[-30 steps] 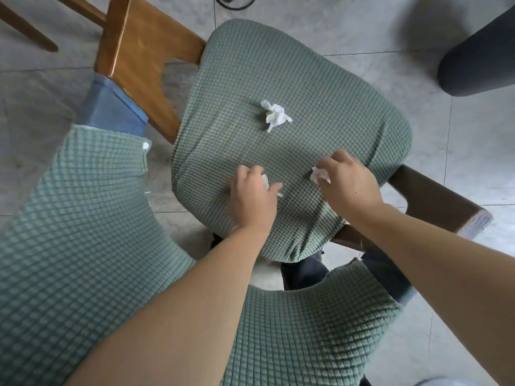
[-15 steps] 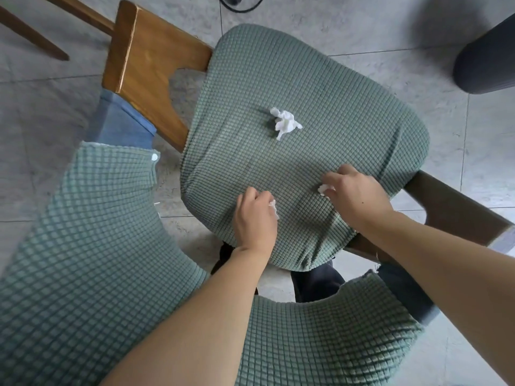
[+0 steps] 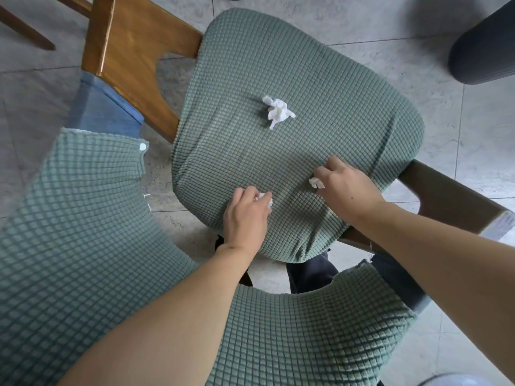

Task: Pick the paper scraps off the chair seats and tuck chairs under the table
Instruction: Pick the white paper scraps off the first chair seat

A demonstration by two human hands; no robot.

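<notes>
A wooden chair with a green waffle-knit seat cover [image 3: 320,87] fills the middle of the view. A crumpled white paper scrap [image 3: 277,110] lies loose near the seat's centre. My left hand [image 3: 245,218] rests at the seat's near edge, fingers closed around a small white scrap [image 3: 263,197] that peeks out at the fingertips. My right hand [image 3: 345,188] is on the near right part of the seat, pinching another small white scrap [image 3: 316,183] between thumb and fingers.
The chair's wooden backrest [image 3: 133,59] stands at the upper left, a wooden rail [image 3: 451,201] at the right. More green waffle fabric [image 3: 69,246] covers the near left and bottom. A dark round object [image 3: 485,43] stands on the grey tiled floor at the upper right.
Both hands have closed on their scraps and drawn them slightly toward the near edge of the seat. The view has shifted a little; the centre scrap has not moved.
</notes>
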